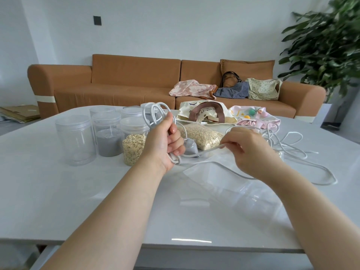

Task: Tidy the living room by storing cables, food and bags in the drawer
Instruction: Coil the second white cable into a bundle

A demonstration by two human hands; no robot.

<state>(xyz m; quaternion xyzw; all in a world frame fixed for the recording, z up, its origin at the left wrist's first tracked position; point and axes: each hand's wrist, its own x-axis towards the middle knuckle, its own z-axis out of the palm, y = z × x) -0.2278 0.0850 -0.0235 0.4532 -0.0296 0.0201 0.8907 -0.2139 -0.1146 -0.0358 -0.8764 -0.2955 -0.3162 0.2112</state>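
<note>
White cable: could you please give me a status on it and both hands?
Left hand grips coiled white cable. Right hand pinches the loose strand. Tail tangled on table, right side. Clear bag lies underneath.

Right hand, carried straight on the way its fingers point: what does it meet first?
Probably the oat bag, just beyond the right hand's fingers pinching the cable; height over the table unclear.

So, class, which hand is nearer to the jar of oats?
Left. The left hand, gripping the coiled white cable, is just to the right of the jar of oats. The right hand, pinching the cable's loose length, is farther right, near the bag of oats.
</note>
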